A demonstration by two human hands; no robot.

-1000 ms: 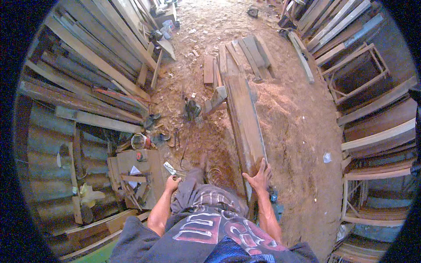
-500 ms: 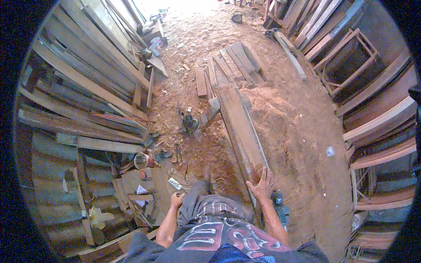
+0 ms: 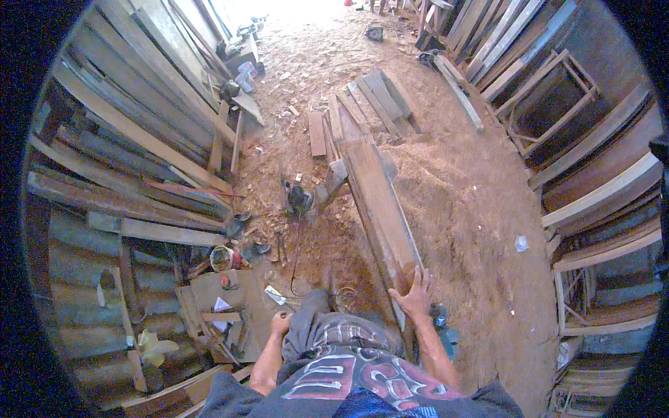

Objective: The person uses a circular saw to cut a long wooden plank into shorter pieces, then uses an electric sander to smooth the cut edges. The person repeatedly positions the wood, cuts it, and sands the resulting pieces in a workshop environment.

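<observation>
A long brown wooden plank (image 3: 380, 202) lies on a narrow timber support and slants away from my body. My right hand (image 3: 414, 296) rests on its near end, with the thumb out to the left and the fingers stretched forward along the right edge. Beside my left thigh, my left hand (image 3: 280, 323) is closed, its fingers curled in; what they hold, if anything, is hidden. A dark power tool (image 3: 300, 198) with a cord stands on the ground left of the plank.
Boards (image 3: 380, 101) lie beyond the plank's far end. Sawdust (image 3: 432, 174) covers the ground. Timber stacks (image 3: 146, 132) line the left wall, and a wooden frame (image 3: 557, 104) leans on the right. A bluish bottle (image 3: 446, 334) stands by my right forearm; offcuts (image 3: 226, 317) lie at left.
The view has shifted slightly. My right hand stays at the plank's near end, and my left hand stays closed by my thigh. The tool's cord shows more clearly now.
</observation>
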